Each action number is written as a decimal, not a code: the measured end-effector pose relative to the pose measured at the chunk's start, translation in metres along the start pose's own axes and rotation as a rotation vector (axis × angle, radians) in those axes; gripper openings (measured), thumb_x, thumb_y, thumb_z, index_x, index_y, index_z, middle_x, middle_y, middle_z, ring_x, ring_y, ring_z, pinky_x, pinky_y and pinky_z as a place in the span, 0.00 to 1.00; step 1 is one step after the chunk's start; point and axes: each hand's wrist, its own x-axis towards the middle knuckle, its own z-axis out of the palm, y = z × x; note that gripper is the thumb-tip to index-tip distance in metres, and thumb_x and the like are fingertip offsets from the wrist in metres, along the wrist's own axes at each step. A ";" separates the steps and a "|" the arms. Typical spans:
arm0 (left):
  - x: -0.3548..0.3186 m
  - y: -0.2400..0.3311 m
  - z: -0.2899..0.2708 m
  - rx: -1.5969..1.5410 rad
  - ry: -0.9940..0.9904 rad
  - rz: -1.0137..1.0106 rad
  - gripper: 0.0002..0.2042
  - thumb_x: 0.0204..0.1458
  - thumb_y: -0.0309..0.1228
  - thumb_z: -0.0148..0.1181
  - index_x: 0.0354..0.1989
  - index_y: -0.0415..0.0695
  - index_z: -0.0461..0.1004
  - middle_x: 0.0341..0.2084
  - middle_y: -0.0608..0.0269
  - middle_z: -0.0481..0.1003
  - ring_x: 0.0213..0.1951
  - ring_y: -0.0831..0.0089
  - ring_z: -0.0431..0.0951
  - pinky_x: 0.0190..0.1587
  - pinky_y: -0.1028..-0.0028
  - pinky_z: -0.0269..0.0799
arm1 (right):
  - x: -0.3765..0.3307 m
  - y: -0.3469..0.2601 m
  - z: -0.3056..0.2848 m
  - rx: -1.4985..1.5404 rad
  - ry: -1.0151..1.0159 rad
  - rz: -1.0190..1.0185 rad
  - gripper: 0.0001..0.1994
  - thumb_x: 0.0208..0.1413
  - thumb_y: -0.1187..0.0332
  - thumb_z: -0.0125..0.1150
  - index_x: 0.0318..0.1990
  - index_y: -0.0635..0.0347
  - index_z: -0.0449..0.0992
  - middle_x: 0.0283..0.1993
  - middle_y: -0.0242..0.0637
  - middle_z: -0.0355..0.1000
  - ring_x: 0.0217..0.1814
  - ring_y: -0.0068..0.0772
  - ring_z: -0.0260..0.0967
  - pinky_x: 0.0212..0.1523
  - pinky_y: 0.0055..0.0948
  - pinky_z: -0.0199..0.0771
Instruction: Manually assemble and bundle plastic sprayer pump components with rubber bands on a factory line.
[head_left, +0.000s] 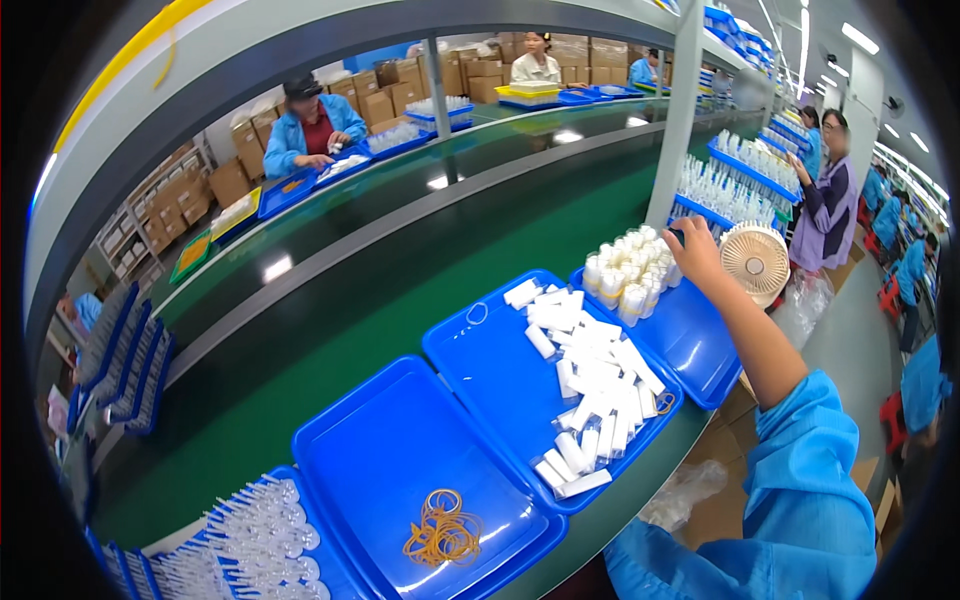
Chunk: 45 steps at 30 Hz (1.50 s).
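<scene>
My right hand [697,250] reaches out to the far right, its fingers curled against the edge of a cluster of white capped tubes [632,268]. It closes on one bundle at the cluster's right side; its fingertips are partly hidden. Yellowish bands circle some bundles, which stand upright on a blue tray [705,345]. Nearer, many loose white tubes [590,385] with clear ends lie heaped in a second blue tray [465,370]. My left hand is out of view.
Tan rubber bands [442,530] lie in another blue tray [350,425]. Clear plastic parts [260,540] fill a tray at lower left. A beige fan [754,262] stands beyond my right forearm, near a grey post [675,120]. Co-workers sit across the green conveyor [380,300].
</scene>
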 end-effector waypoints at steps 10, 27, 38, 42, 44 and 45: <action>0.010 -0.010 0.000 0.135 0.084 -0.121 0.13 0.46 0.25 0.53 0.41 0.37 0.68 0.35 0.46 0.69 0.37 0.50 0.70 0.40 0.61 0.66 | -0.070 -0.207 0.009 -0.262 -0.513 -0.811 0.12 0.45 0.57 0.58 0.25 0.56 0.77 0.26 0.37 0.73 0.36 0.36 0.70 0.37 0.35 0.65; -0.015 0.090 0.022 -1.806 0.071 -0.333 0.12 0.47 0.15 0.55 0.40 0.40 0.65 0.34 0.60 0.70 0.34 0.75 0.73 0.40 0.77 0.69 | -0.139 -0.245 -0.054 0.708 -0.564 -0.667 0.11 0.48 0.78 0.55 0.40 0.59 0.68 0.35 0.37 0.64 0.30 0.32 0.68 0.26 0.26 0.70; 0.011 0.134 0.015 -1.535 -0.136 0.241 0.07 0.44 0.15 0.57 0.32 0.35 0.75 0.30 0.56 0.74 0.32 0.68 0.74 0.36 0.76 0.69 | -0.206 -0.263 -0.128 1.870 -1.388 0.652 0.16 0.56 0.69 0.52 0.51 0.62 0.63 0.39 0.33 0.65 0.36 0.19 0.63 0.35 0.19 0.64; 0.012 0.139 0.015 -1.475 -0.077 0.323 0.06 0.44 0.16 0.57 0.32 0.36 0.75 0.29 0.56 0.74 0.31 0.66 0.74 0.35 0.74 0.69 | -0.207 -0.261 -0.128 1.796 -1.408 0.687 0.17 0.56 0.68 0.51 0.52 0.62 0.62 0.39 0.32 0.65 0.37 0.18 0.63 0.36 0.20 0.64; 0.012 0.141 0.014 -1.441 -0.045 0.347 0.06 0.44 0.16 0.56 0.31 0.36 0.75 0.28 0.56 0.74 0.31 0.65 0.74 0.35 0.74 0.68 | -0.205 -0.259 -0.125 1.791 -1.398 0.675 0.17 0.57 0.67 0.51 0.53 0.61 0.62 0.39 0.31 0.65 0.37 0.18 0.63 0.37 0.20 0.64; 0.013 0.141 0.014 -1.428 -0.033 0.366 0.06 0.44 0.16 0.56 0.31 0.36 0.75 0.28 0.56 0.74 0.31 0.65 0.74 0.35 0.73 0.68 | -0.204 -0.258 -0.125 1.787 -1.392 0.670 0.17 0.57 0.67 0.51 0.53 0.61 0.62 0.39 0.31 0.65 0.38 0.18 0.63 0.37 0.20 0.64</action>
